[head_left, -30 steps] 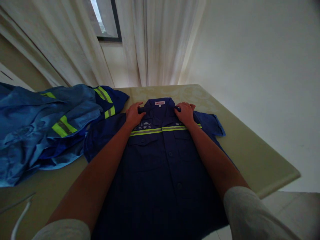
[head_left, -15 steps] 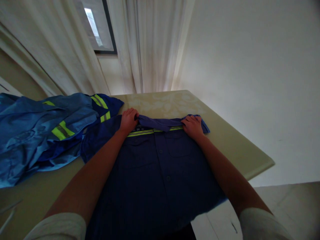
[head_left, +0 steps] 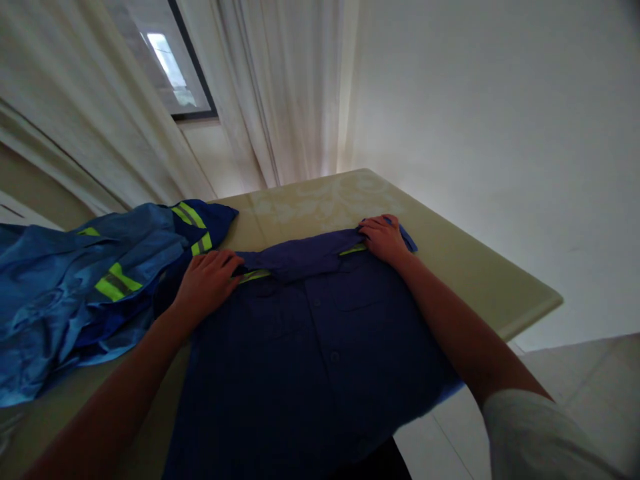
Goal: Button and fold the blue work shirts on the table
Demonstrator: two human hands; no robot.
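A dark blue work shirt [head_left: 310, 347] lies front side up, its buttons running down the middle and its lower part hanging over the near table edge. Along the far end a strip of the cloth is folded over toward me, and bits of a yellow-green reflective band show under it. My left hand [head_left: 207, 283] is closed on the left end of this fold, fingers curled over the cloth. At the right end, my right hand [head_left: 384, 240] grips the fold, with a small flap of blue fabric sticking out beyond it.
To the left lies a crumpled lighter blue garment [head_left: 125, 247] with yellow-green reflective bands. The pale table [head_left: 465, 267] has a corner at the right, near a white wall [head_left: 500, 133]. Curtains [head_left: 295, 87] and a window [head_left: 170, 60] stand behind.
My left hand has moved left and nearer to me along the fold. The folded strip now lies flatter and covers more of the reflective band. My right hand stays at its end.
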